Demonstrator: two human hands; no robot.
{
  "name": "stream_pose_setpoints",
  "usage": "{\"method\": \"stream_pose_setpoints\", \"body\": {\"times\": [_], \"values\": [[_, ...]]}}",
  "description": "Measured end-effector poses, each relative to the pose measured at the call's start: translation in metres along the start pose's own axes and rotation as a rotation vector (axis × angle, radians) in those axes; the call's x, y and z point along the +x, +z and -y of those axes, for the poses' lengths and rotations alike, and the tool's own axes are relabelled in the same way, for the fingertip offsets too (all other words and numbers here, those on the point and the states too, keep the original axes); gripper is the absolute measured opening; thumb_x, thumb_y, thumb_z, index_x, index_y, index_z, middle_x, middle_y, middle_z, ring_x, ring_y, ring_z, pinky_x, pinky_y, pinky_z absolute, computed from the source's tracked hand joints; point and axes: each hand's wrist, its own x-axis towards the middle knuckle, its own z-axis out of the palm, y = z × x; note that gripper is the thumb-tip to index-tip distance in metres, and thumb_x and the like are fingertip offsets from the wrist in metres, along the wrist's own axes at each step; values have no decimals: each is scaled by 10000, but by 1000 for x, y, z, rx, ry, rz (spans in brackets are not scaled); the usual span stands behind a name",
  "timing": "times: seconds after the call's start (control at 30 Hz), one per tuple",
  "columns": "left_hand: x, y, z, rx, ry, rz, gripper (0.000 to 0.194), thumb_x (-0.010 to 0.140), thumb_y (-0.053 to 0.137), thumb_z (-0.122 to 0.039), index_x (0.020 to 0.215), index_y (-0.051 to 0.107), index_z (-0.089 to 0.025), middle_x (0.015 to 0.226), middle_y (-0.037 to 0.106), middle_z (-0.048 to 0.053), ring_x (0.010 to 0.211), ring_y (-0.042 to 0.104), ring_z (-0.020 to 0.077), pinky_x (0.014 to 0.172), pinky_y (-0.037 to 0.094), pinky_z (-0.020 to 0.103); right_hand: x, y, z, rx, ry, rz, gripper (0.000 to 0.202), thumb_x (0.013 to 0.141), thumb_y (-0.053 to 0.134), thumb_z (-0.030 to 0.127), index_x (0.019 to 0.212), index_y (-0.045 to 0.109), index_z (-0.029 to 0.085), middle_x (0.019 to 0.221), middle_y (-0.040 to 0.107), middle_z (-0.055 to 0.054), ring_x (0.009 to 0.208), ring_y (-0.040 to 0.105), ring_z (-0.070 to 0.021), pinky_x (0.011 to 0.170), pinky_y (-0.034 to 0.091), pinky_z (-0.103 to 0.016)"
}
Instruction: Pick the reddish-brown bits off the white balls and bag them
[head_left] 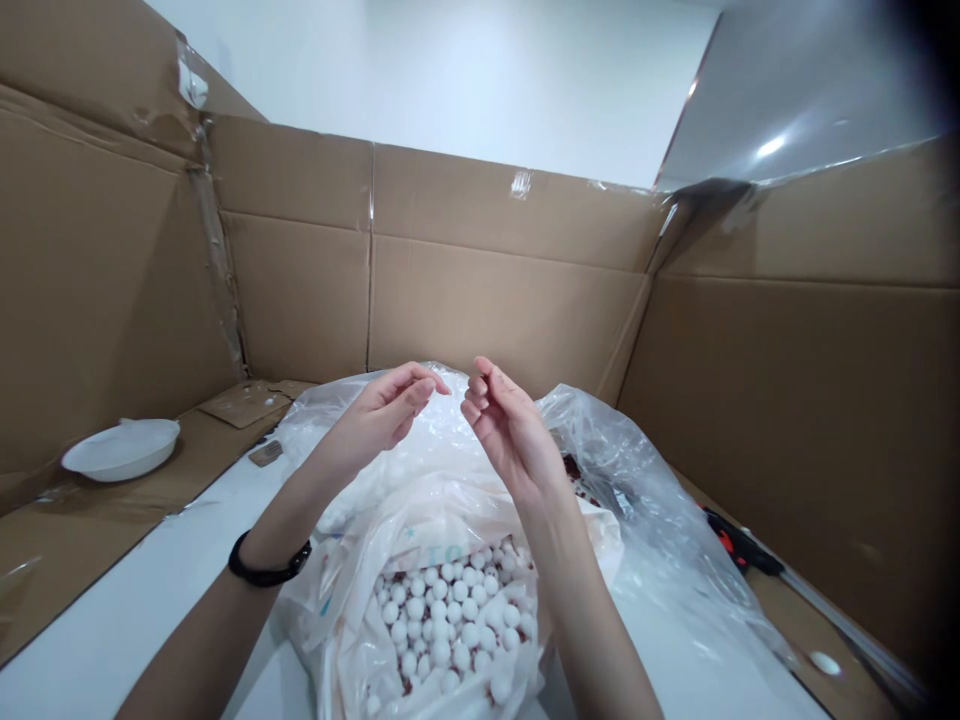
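The left hand (397, 407) and right hand (504, 420) are apart, fingers curled; I cannot tell if they pinch something. Near, a bag (346, 640) of white balls (450, 610) lies on the counter (172, 570), between cardboard walls (487, 300); a bowl (120, 466) stands left, a black-handled tool (742, 547) right.

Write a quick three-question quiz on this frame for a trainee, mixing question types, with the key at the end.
1. Multiple choice: in the picture, what fills the open plastic bag below the left hand and right hand?
A) metal screws
B) white balls
C) wooden blocks

2. True or false: the black band is worn on the right wrist.

3. Fill in the blank: the white bowl sits toward the ____ side of the picture.

Key: 1. B. 2. False; it is on the left wrist. 3. left.
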Motion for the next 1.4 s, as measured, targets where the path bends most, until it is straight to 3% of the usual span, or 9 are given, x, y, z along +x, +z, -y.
{"method": "stream_pose_setpoints", "body": {"times": [0.17,0.3,0.47,0.87,1.17,1.4], "values": [[2,-2,3,-61,3,-32,216,876,552,-385,1020,593,-230,793,531,-20,452,279,28,387,212,177,-5,3,1,-78,-29,88,88,795,650,226,879,633,212,783,654,6,631,523,-81,666,495,-205],[2,0,2,-104,1,-74,218,833,617,-391,953,599,-210,784,580,-21,444,292,22,385,219,174,-7,5,2,-113,-34,156,76,812,649,254,771,605,208,755,669,2,645,537,-94,648,486,-224],[2,3,2,-105,44,-97,185,798,659,-361,882,628,-199,703,564,-32,437,307,28,385,228,175,-8,7,1,-176,5,189,152,784,678,287,681,623,189,603,510,38,578,461,-85,556,414,-220],[-2,11,-4,-76,114,-92,214,780,677,-375,774,593,-179,596,588,-32,437,381,48,387,245,181,-9,7,-2,-257,-1,203,162,773,681,350,729,665,195,735,612,2,608,500,-96,625,433,-257],[-4,13,-9,-28,185,-124,90,778,661,-228,729,617,-167,603,600,-33,431,408,43,404,299,185,-11,12,-5,-222,-1,175,259,698,753,360,651,557,197,588,572,42,554,504,-91,604,432,-252],[-4,12,-9,-20,187,-133,98,776,663,-253,739,629,-169,587,589,-30,427,403,50,404,300,191,-11,12,-6,-223,-6,175,291,686,759,381,640,532,206,548,543,54,534,489,-97,596,436,-262]]}}
